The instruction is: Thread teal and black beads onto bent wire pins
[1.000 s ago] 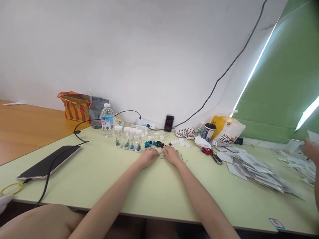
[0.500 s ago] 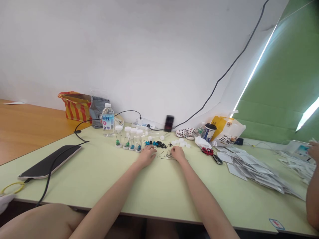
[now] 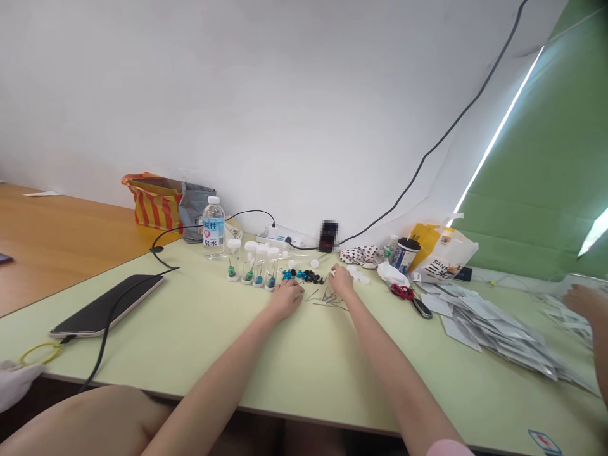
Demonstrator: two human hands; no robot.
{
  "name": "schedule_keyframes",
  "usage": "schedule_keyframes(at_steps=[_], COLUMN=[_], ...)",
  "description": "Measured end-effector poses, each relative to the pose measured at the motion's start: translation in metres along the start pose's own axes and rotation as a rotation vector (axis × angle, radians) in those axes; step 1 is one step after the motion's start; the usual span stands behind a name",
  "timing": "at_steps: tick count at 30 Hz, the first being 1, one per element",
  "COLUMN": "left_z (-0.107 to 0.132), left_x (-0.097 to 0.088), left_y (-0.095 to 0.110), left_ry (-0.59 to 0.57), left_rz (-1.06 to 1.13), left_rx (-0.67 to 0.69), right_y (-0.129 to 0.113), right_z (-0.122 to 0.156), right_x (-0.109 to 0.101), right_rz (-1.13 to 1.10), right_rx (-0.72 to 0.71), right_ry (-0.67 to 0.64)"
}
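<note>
thin bent metal rods [image 3: 329, 297] are loose in a small scatter on the pale green surface [image 3: 294, 373], right of your left hand and just on the near side of your right. a few lie crossed.

your hands are well apart from each other. left hand [image 3: 285, 300]: palm down, fingers loosely spread, nothing visible in it, just beside the tubes. right hand [image 3: 342, 283]: fingers bent, by the white round caps [image 3: 363, 279]; fingertips too small to read, so can't tell if they're pinching anything.

past the gap between your hands: small blue pieces [image 3: 287, 274] to the left, small black pieces [image 3: 314, 277] to the right, a bit mixed where they meet.

left of that, four clear tubes [image 3: 259, 269] stand upright, white-topped, a rod in each. green pieces at the bottom of the left two, blue in the right two.

further out: water bottle [image 3: 213, 233] behind the tubes, power strip [image 3: 276, 237] against the wall, cabled dark tablet [image 3: 107, 305] on your left.

right side: polka-dot cloth [image 3: 357, 254], lidded cup [image 3: 405, 255], red-handled scissors [image 3: 401, 292], then a spread pile of white packets [image 3: 506, 335]. co-worker's hand [image 3: 583, 300] is beyond the pile, at the edge of view.
</note>
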State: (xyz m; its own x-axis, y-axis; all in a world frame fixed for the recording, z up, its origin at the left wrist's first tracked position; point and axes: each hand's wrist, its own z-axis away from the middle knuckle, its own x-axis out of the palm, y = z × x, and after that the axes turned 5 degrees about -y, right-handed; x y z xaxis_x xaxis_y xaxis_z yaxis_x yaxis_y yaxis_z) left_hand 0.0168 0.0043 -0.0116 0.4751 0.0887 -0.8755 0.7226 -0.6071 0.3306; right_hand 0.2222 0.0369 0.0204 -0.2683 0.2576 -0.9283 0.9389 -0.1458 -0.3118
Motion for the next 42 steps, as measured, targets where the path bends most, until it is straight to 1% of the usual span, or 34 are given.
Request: schedule_keyframes(at_steps=[3,6,9,12,15,17,19,20,22,25,28,30,32,34,36,38,40,42], left_z=[0.000,0.001,0.001,0.002,0.002,0.002,0.002,0.002,0.002,0.002,0.001,0.000,-0.003,-0.006,-0.008,-0.010,-0.010,-0.010], left_x=[0.000,0.000,0.000,0.000,0.001,0.002,0.002,0.001,0.000,-0.001,0.002,0.005,0.008,0.010,0.012,0.011,0.010,0.009], left_y=[0.000,0.001,0.002,0.002,0.001,0.000,0.000,0.001,0.002,0.002,-0.001,-0.004,-0.006,-0.007,-0.007,-0.006,-0.005,-0.005], left_ry=[-0.008,-0.016,-0.018,-0.021,-0.013,0.001,0.007,0.006,-0.003,0.000,0.021,0.036,0.061,0.112,0.169,0.198,0.179,0.131], left_rz=[0.002,0.017,0.027,0.037,0.051,0.052,0.056,0.059,0.062,0.068,0.081,0.096,0.130,0.197,0.294,0.412,0.522,0.595], left_rx=[-0.011,-0.022,-0.030,-0.037,-0.034,-0.034,-0.035,-0.034,-0.035,-0.036,-0.025,-0.038,-0.070,-0.099,-0.121,-0.130,-0.110,-0.065], right_y=[-0.023,-0.040,-0.046,-0.046,-0.043,-0.043,-0.043,-0.044,-0.047,-0.056,-0.064,-0.068,-0.068,-0.065,-0.060,-0.054,-0.048,-0.042], right_z=[-0.009,-0.017,-0.023,-0.027,-0.030,-0.030,-0.028,-0.027,-0.023,-0.017,-0.013,-0.011,-0.009,-0.004,0.003,0.012,0.023,0.031], right_x=[0.004,0.011,0.017,0.021,0.023,0.024,0.025,0.025,0.027,0.030,0.034,0.035,0.034,0.031,0.025,0.019,0.014,0.013], right_rz=[-0.016,-0.033,-0.033,-0.037,-0.047,-0.054,-0.052,-0.050,-0.051,-0.049,-0.021,-0.021,-0.048,-0.100,-0.165,-0.227,-0.281,-0.341], right_rx=[-0.082,-0.124,-0.137,-0.117,-0.072,-0.041,-0.048,-0.078,-0.181,-0.311,-0.323,-0.318,-0.318,-0.326,-0.349,-0.398,-0.443,-0.460], right_ry=[-0.028,-0.100,-0.172,-0.202,-0.182,-0.145,-0.095,-0.071,-0.043,-0.061,-0.089,-0.086,-0.055,-0.006,0.034,0.036,0.003,-0.042])
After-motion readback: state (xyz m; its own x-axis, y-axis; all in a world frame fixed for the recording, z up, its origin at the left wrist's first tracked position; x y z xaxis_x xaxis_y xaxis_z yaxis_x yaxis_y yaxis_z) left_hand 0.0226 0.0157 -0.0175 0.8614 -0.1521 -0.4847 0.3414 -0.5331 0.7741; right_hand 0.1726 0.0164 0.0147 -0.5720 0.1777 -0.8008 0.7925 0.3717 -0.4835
